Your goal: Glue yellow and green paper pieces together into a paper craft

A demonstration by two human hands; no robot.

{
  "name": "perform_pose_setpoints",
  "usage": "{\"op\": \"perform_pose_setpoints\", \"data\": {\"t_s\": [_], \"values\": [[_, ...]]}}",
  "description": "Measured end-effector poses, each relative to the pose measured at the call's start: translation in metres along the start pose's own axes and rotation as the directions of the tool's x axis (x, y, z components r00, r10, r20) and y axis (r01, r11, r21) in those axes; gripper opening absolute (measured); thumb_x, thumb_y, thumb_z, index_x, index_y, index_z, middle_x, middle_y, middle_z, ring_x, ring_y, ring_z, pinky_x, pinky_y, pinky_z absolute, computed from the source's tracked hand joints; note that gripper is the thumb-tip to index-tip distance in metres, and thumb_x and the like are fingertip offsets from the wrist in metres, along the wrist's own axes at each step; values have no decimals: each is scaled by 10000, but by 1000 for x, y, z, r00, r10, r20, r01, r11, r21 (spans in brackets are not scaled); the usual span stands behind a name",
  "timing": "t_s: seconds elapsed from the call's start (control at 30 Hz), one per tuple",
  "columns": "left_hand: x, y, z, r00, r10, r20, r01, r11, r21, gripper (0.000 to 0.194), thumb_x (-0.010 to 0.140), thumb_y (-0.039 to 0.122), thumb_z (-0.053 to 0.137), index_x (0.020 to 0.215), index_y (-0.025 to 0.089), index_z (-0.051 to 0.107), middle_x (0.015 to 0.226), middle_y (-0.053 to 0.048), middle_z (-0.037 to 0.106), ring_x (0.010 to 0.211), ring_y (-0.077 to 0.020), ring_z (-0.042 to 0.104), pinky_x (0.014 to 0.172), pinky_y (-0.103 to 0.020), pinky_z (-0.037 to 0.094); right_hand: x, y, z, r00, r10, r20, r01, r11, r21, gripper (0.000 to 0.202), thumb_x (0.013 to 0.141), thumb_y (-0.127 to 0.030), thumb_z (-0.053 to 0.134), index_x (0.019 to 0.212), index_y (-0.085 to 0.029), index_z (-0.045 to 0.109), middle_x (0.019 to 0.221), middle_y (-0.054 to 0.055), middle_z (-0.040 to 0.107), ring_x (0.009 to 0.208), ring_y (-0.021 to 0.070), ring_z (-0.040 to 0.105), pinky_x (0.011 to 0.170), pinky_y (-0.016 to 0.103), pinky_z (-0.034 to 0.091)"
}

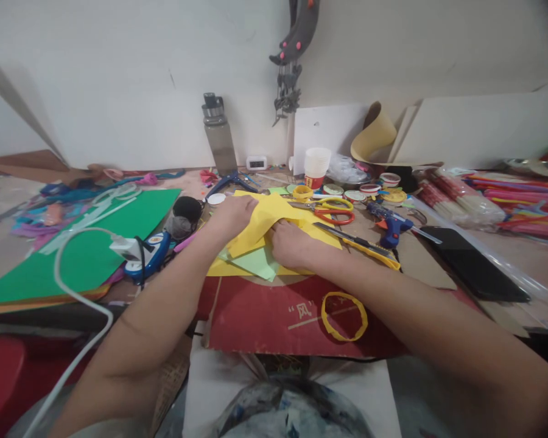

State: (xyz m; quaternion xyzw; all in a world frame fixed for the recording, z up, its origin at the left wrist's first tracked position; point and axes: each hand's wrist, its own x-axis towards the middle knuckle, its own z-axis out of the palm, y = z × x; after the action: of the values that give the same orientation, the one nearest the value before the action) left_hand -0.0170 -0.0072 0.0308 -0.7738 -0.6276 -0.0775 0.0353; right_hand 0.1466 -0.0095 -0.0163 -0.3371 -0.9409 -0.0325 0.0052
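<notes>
The yellow paper [273, 208] is bent, its middle arched up over a shadowed hollow. The pale green paper [256, 263] lies partly beneath it, one pointed corner jutting nearward. A second yellow sheet [218, 268], flat and mostly covered, seems to lie lowest.

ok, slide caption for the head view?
Left hand on yellow paper, right hand at its raised fold; scissors and knife nearby.
</notes>
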Motion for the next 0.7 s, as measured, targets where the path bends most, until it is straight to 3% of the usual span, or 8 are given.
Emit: {"op": "perform_pose_setpoints", "data": {"t_s": [0.13,0.23,0.3,0.4,0.5,0.57,0.63,0.7], "values": [[16,-31,31,994,6,108,4,995,-97,401,990,201,340,1284,107,595,1354,-125,624,1237,-196,582,1064,-296,404,2,0,8,999,27,-21,-26,997,74,583,845,-122,404,1401,40,467,1469,256,463,1391,330,368,1118,478,288],[19,-36,52,997,40,69,-29,989,-148,425,966,192,386,1347,84,540,1426,-138,561,1320,-192,514,1116,-301,360,1,1,10,997,76,-17,-73,988,135,604,843,-133,407,1426,25,444,1485,245,447,1396,332,367,1119,472,301],[19,-34,57,999,37,40,-30,986,-164,420,940,182,428,1332,97,551,1419,-135,565,1330,-196,505,1123,-319,358,-1,2,8,996,89,-14,-86,984,159,604,853,-150,402,1437,-4,443,1488,225,450,1390,335,376,1117,464,314],[18,-27,47,999,15,-34,-22,975,-222,339,954,232,435,1191,109,644,1309,-130,643,1265,-204,554,1096,-332,389,-3,3,5,997,79,-18,-75,984,160,612,857,-175,412,1455,-49,436,1491,203,455,1387,331,381,1118,467,315],[12,-17,29,990,48,-135,-88,947,-310,427,988,426,406,1054,123,699,1216,-130,688,1178,-215,598,1058,-352,419,-1,3,2,999,45,8,-46,991,127,596,850,-190,443,1428,-48,470,1468,211,485,1370,328,405,1113,478,316],[7,-9,19,976,98,-193,-148,954,-262,409,937,505,499,949,169,732,1304,-110,651,1294,-242,516,1127,-399,337,0,2,0,998,41,47,-46,994,101,556,845,-186,461,1375,-32,526,1427,222,529,1365,326,413,1119,472,306],[1,-2,13,976,144,-161,-178,959,-220,385,870,544,589,903,195,746,1331,-83,642,1331,-274,477,1137,-430,311,1,1,-1,995,48,89,-55,995,79,500,844,-174,472,1308,-27,589,1355,227,590,1326,326,459,1099,456,328],[-2,4,11,988,146,-52,-154,962,-225,369,858,519,599,939,192,749,1201,-87,710,1191,-264,589,1049,-401,403,2,1,-1,994,45,95,-52,996,68,458,848,-165,479,1263,-38,626,1296,221,631,1267,322,515,1062,442,363]]}}
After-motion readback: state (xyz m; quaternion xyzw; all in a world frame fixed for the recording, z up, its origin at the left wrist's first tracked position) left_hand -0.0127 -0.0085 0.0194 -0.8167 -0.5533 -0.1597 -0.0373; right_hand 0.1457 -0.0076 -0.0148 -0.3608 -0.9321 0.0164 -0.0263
